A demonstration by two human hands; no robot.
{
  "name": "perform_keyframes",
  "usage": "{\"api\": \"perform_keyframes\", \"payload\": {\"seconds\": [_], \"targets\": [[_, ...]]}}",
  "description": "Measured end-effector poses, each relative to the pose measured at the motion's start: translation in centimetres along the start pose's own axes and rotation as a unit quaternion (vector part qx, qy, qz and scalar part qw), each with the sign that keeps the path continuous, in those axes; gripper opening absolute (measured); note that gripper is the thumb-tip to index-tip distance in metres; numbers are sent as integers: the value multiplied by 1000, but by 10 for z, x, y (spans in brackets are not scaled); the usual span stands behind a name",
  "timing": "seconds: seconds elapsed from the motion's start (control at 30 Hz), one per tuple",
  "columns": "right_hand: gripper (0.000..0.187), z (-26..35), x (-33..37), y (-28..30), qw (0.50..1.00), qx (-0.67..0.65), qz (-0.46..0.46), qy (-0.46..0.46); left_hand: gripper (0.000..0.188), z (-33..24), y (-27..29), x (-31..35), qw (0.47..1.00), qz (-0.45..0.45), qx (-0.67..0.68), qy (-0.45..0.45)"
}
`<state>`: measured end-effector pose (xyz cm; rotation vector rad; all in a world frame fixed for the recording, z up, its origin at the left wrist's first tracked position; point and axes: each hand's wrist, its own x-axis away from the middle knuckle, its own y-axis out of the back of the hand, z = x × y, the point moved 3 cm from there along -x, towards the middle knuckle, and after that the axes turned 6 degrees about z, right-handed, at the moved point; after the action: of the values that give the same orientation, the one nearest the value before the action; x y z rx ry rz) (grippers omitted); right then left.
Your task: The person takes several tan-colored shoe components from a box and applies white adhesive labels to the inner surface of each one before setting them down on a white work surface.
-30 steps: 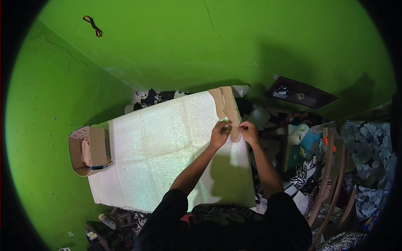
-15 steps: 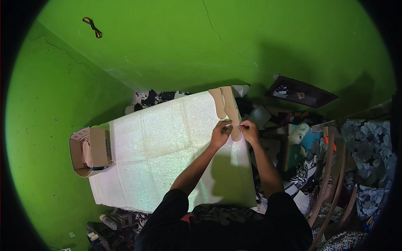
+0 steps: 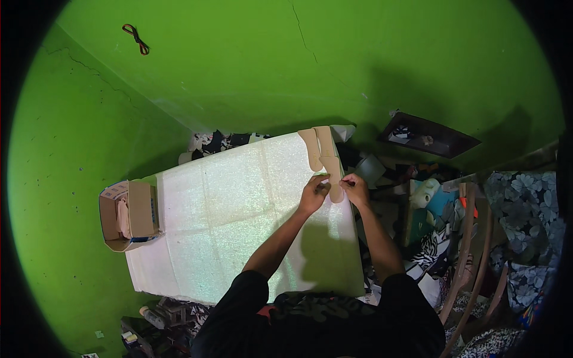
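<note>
A tan shoe insole (image 3: 335, 170) lies near the table's right edge, between my two hands. Its left edge is pinched by my left hand (image 3: 314, 194), thumb and fingertips closed together. My right hand (image 3: 356, 190) has its fingertips closed at the opposite edge. Just beyond, two more tan insoles, a left one (image 3: 310, 149) and a right one (image 3: 324, 140), lie side by side at the far right corner. The upper end of the insole between my hands overlaps the right one.
A shiny whitish cover (image 3: 221, 209) spreads over the table. An open cardboard box (image 3: 143, 209) with tan pieces inside stands at its left end. Right of the table are a dark tray (image 3: 453, 141), a curved wooden frame (image 3: 462, 256) and heaped fabric scraps (image 3: 430, 250). Green walls (image 3: 239, 59) rise behind.
Hardly anything differs. Both hands keep their places at the insole's edges, and the whole picture has shifted very slightly.
</note>
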<state>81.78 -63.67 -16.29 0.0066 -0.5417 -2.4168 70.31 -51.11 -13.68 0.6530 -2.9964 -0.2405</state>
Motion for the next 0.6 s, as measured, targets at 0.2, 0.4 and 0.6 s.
{"api": "perform_keyframes", "payload": {"seconds": [0.2,0.4,0.6], "targets": [[14,-13,10,3,999,-23,-31,-34,35,10,9,22,1000,-5,1,23],[10,-27,45,3,997,-41,-65,-3,34,21,44,87,996,-25,42,69],[5,17,98,-22,991,-117,-66,25,27,11,107,168,989,-98,56,94]]}}
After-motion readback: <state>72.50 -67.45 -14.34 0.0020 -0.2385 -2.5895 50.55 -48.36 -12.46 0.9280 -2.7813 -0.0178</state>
